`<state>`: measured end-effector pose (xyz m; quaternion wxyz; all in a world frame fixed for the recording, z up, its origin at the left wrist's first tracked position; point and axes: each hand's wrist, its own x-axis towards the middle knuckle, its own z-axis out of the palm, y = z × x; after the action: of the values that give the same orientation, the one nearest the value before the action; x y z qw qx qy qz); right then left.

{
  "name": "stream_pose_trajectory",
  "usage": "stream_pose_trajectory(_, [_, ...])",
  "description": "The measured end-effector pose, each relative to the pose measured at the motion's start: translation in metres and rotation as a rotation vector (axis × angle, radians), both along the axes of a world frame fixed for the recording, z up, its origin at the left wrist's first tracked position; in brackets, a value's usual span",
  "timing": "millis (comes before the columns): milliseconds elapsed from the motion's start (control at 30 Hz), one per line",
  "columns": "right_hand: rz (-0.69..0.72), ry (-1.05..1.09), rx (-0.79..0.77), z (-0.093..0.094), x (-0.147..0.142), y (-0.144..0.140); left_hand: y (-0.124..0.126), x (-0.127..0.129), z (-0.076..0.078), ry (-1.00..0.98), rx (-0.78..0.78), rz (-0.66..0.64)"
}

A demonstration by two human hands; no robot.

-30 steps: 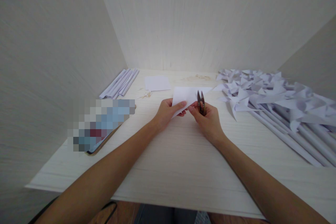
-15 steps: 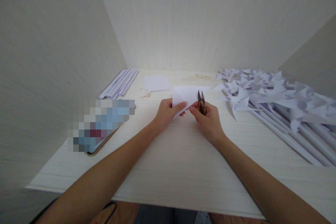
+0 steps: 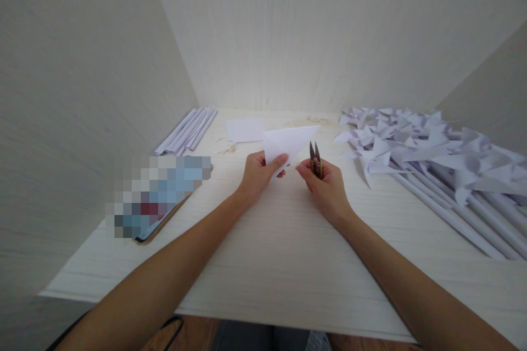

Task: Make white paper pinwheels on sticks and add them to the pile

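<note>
Between the thumb and fingers of my left hand (image 3: 261,173) is a white sheet of paper (image 3: 288,142), its lower edge slanting up to a point at the right. My right hand (image 3: 323,184) is closed around a small pair of thread snips (image 3: 315,159), whose dark blades point up and away from me, slightly apart. The thumb and forefinger of that hand are close together, a short gap to the right of the paper. Whether anything is pinched there cannot be made out.
Paper pinwheels (image 3: 411,142) with rolled paper sticks (image 3: 457,208) are heaped at the right. More paper rolls (image 3: 187,131) lie back left, near a flat stack of paper (image 3: 246,130) and cotton swabs (image 3: 228,148). A phone (image 3: 164,197), its screen blurred out, rests at the left. Walls surround the white table (image 3: 263,269).
My left hand has drawn the paper slightly left, away from my right hand, and the sheet has tilted. A gap has opened between the hands. My right hand with the snips has hardly moved.
</note>
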<state>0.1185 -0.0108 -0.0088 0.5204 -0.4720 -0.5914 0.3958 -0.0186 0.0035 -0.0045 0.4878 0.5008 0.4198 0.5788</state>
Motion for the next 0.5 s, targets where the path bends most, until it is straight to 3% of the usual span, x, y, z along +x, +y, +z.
stream_pose_trajectory(200, [0.054, -0.021, -0.007, 0.0023, -0.0008, -0.0018, -0.0002, -0.0002, -0.0007, 0.043, 0.007, 0.017])
stream_pose_trajectory(367, [0.19, 0.114, -0.167, 0.0052, -0.0035, -0.0054, -0.0012, 0.0004, 0.0011, 0.024, -0.002, 0.079])
stream_pose_trajectory(500, [0.169, 0.004, -0.15, 0.0045, -0.0045, -0.0063, -0.0013, 0.0013, 0.0024, -0.015, -0.003, 0.12])
